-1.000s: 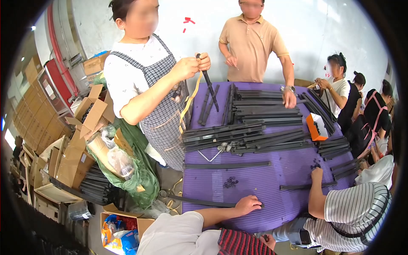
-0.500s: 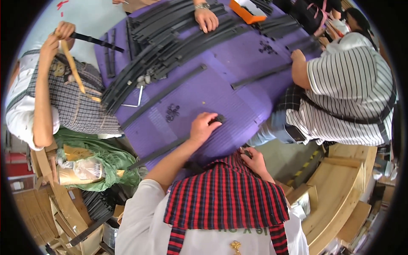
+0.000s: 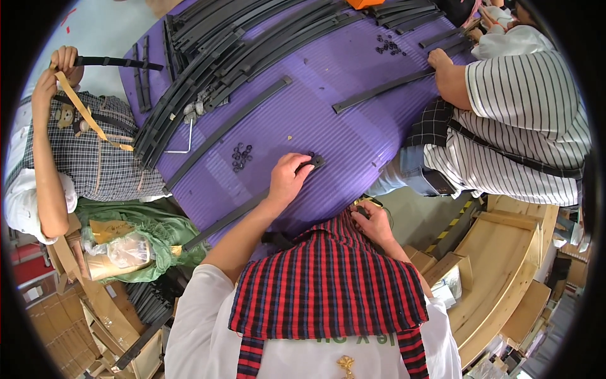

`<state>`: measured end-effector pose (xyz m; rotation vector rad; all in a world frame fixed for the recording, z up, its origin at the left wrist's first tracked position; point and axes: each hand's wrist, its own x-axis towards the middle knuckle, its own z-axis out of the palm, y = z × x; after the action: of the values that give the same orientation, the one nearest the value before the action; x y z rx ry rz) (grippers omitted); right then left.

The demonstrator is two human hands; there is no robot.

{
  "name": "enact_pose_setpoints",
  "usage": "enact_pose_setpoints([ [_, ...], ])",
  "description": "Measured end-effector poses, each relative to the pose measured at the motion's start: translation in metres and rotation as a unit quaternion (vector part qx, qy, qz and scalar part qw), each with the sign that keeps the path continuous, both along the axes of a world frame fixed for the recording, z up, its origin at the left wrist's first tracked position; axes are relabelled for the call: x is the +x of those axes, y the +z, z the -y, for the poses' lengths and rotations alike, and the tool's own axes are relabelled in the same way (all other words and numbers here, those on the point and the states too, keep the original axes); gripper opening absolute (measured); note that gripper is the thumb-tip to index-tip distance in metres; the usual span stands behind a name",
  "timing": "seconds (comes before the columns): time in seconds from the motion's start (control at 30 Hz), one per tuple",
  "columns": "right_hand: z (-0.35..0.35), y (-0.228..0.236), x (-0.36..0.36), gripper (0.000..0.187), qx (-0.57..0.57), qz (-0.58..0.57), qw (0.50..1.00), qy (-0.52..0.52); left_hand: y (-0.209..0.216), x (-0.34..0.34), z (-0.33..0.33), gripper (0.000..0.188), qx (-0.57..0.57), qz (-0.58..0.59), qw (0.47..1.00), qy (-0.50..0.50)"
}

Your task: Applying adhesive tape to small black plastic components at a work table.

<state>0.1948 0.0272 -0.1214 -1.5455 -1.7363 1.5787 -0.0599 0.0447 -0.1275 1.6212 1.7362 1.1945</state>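
Observation:
My left hand (image 3: 288, 182) is over the purple table (image 3: 341, 142), fingers and thumb closed on the dark end (image 3: 317, 162) of a black strip. The rest of that black strip (image 3: 230, 220) slants down to the left, partly covered by my forearm. My right hand (image 3: 374, 225) is low at the near table edge, against my striped apron. Its fingers are curled round a small dark thing (image 3: 361, 211) whose kind I cannot make out. Small black rings (image 3: 241, 156) lie in a loose group left of my left hand. Beyond them is another long black strip (image 3: 227, 134).
Many black strips (image 3: 252, 54) are heaped across the far table, beside a bent metal rod (image 3: 190, 136). A co-worker on the right touches a strip (image 3: 382, 91); one on the left holds a black strip (image 3: 117, 62) and yellow tape (image 3: 82, 107). A wooden bench (image 3: 499, 271) stands right.
My view has shifted, so the table sits higher and further left. My left hand stays at the strip's end. A co-worker's hand over the far heap is out of view.

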Motion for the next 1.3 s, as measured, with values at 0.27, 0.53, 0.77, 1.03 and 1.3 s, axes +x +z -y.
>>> enact_pose_setpoints([
  [0.27,-0.022,0.009,-0.004,0.016,-0.05,-0.041,0.997,-0.041,0.018,-0.032,0.055,0.041,-0.021,-0.242,0.97,0.003],
  [0.53,-0.105,0.039,-0.095,0.018,0.32,-0.015,0.944,0.074,0.005,-0.05,0.09,0.033,-0.018,-0.281,0.957,0.062],
  [0.77,-0.123,0.029,-0.13,0.018,0.314,0.069,0.921,0.219,0.016,-0.066,0.101,0.03,0.004,-0.288,0.952,0.104],
  [1.03,-0.114,0.016,-0.135,0.019,0.345,0.075,0.904,0.239,0.003,-0.079,0.09,0.03,0.014,-0.273,0.95,0.152],
  [1.3,-0.126,0.015,-0.127,0.017,0.3,0.063,0.928,0.212,0.003,-0.083,0.085,0.03,-0.003,-0.279,0.954,0.109],
])
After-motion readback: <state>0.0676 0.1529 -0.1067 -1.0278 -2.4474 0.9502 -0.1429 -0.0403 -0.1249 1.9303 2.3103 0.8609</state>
